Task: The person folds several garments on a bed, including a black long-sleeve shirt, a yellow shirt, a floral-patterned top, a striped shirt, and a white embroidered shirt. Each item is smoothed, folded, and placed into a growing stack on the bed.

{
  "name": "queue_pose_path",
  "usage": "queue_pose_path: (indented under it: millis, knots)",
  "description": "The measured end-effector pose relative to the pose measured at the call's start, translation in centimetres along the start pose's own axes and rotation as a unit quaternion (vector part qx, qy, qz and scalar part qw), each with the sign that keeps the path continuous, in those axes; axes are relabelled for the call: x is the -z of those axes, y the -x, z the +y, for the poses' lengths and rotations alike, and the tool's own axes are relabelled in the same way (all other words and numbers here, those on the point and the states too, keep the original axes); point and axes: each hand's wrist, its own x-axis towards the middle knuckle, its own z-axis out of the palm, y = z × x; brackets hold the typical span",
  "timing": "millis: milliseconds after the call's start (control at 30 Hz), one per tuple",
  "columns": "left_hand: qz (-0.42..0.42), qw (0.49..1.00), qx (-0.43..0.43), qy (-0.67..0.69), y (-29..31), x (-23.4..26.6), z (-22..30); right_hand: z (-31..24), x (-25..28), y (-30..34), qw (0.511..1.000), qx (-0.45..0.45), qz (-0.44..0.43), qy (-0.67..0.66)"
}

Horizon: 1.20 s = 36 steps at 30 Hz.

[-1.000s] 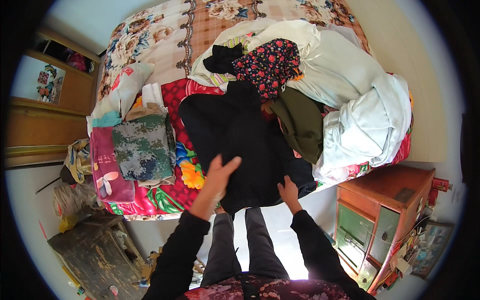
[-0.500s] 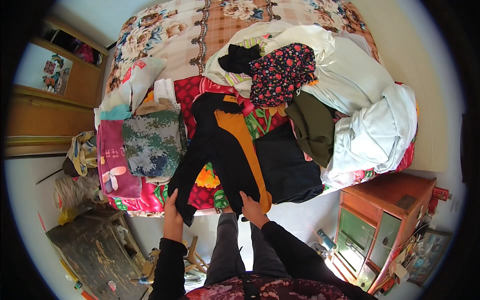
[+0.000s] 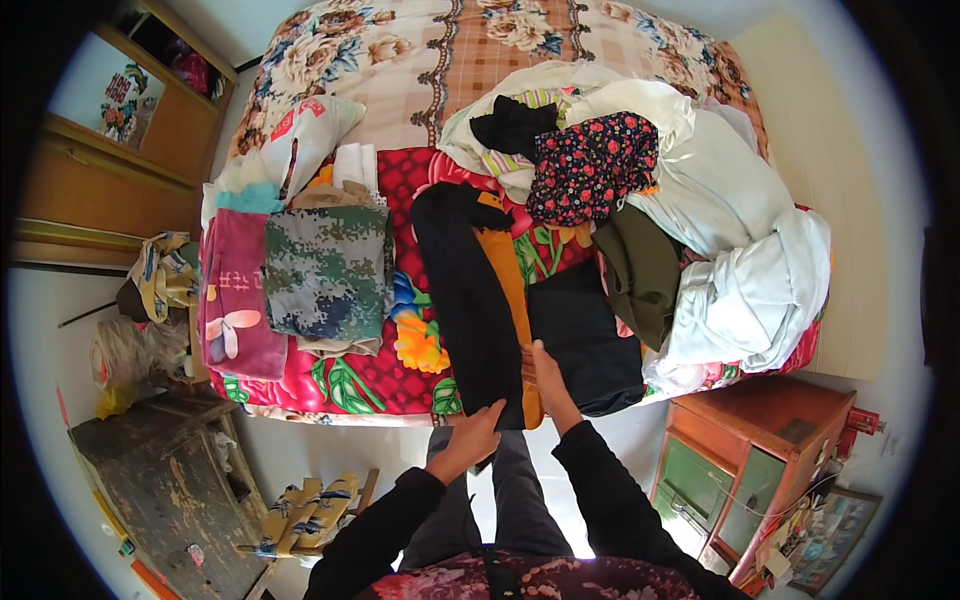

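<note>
Black trousers (image 3: 465, 300) with an orange panel lie lengthwise on the bed, one leg laid over the other into a narrow strip. Their waist end is at the far side, and the leg ends reach the bed's near edge. My left hand (image 3: 470, 440) is closed on the hem at the near end. Beside the orange edge, my right hand (image 3: 550, 382) rests with its fingers stretched out against the cloth. A folded black garment (image 3: 588, 345) lies just right of the trousers. Left of them sits a folded camouflage garment (image 3: 328, 270) on a magenta cloth (image 3: 238, 310).
A red floral blanket (image 3: 405, 385) covers the bed's near part. To the right are an olive garment (image 3: 640, 265), a dark floral garment (image 3: 590, 170) and bunched white cloth (image 3: 745, 290). A plastic bag (image 3: 315, 135) lies far left. A reddish cabinet (image 3: 745, 430) stands near right.
The left trouser leg has been brought right, over the other leg. My left hand has moved right with it, and my right hand has shifted slightly up and right. The view has shifted slightly.
</note>
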Motion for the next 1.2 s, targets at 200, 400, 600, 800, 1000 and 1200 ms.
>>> queue_pose_path:
  millis: [200, 400, 600, 800, 1000, 1200]
  knots:
    - [0.06, 0.997, -0.022, -0.05, 0.8, -3.0, -1.7, 2.3, -3.0, -3.7, 0.932, 0.122, 0.111, 0.323]
    - [0.023, 0.99, -0.078, -0.115, 2.7, -1.7, 1.0, 7.0, -1.4, -7.0, 0.949, 0.137, 0.064, 0.276]
    - [-0.135, 0.97, -0.144, -0.142, 4.4, -5.9, -1.5, 8.6, 1.9, -2.2, 0.955, 0.09, 0.057, 0.277]
    - [-0.148, 0.982, 0.059, 0.101, 1.8, -8.8, -7.5, 15.3, 5.7, -2.0, 0.905, 0.011, 0.018, 0.424]
    - [-0.037, 0.815, 0.294, 0.497, -2.3, -7.8, -9.9, 14.0, 3.8, 0.8, 0.963, -0.001, -0.008, 0.269]
    - [0.131, 0.839, 0.288, 0.443, -4.1, -11.3, -12.1, 16.0, 5.6, 1.5, 0.957, 0.049, 0.025, 0.286]
